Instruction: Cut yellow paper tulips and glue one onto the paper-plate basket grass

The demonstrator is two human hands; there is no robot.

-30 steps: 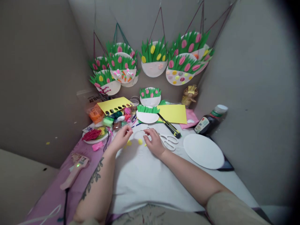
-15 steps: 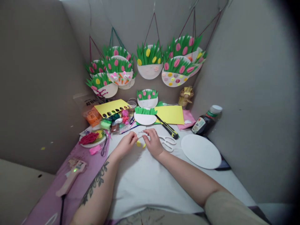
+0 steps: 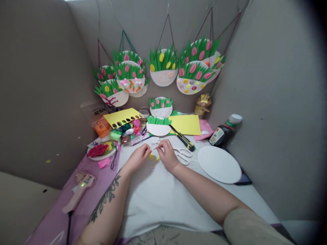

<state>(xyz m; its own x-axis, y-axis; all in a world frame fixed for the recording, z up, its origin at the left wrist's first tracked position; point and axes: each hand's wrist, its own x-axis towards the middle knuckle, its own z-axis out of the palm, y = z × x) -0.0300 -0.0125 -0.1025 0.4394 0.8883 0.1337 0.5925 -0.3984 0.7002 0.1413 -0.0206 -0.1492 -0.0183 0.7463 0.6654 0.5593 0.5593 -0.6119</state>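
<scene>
Scissors [image 3: 186, 153] partly behind right hand [image 3: 167, 156], pinched item [image 3: 154, 148] too small to tell, cord [image 3: 68, 226] cut off

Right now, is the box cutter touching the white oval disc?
Apart. The head view shows white cloth between the handle end of the box cutter and the white oval disc.

Setting: a small craft corner, grey walls closing in on three sides, paper-plate baskets [image 3: 163, 78] hanging, glue gun [image 3: 79, 193] and scissors [image 3: 183, 156] lying on the covered table [image 3: 153, 200].
</scene>
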